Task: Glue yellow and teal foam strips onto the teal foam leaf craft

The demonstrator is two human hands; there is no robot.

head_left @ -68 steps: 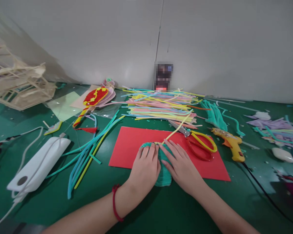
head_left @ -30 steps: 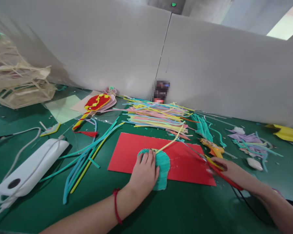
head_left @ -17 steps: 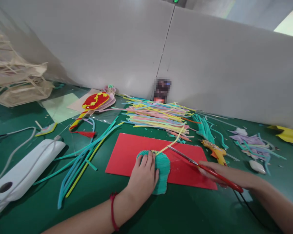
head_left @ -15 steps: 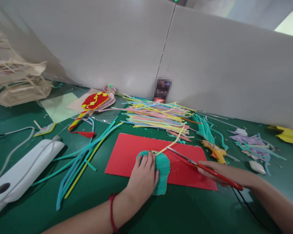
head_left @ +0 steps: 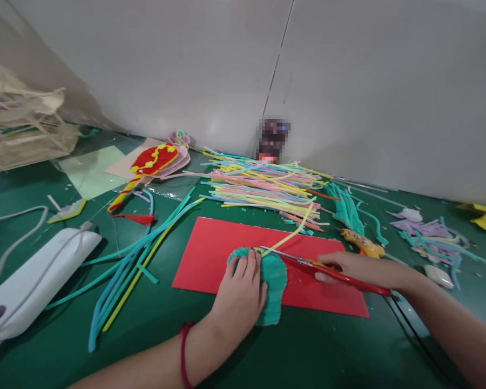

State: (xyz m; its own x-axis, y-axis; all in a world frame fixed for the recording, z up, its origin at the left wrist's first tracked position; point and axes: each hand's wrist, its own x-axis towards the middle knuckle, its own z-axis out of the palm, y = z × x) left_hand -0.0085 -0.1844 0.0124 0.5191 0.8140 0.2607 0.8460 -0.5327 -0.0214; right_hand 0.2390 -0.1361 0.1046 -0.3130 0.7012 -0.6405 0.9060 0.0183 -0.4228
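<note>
Pressing a turquoise panel (head_left: pixel 275 286) over the near edge of a red card (head_left: pixel 208 259), the left hand (head_left: pixel 238 283) hides whether its grip closes; the right hand (head_left: pixel 354 265) clamps scissors (head_left: pixel 348 279) beside a yellow strip (head_left: pixel 295 231). The panel looks covered, the strip's tail uncut. Beyond, coloured stems (head_left: pixel 263 183) heap on the green surface (head_left: pixel 316 351) below a grey partition (head_left: pixel 166 65).

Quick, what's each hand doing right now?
Left hand: open, resting on the teal piece.
Right hand: closed, holding the red-handled scissors.
</note>
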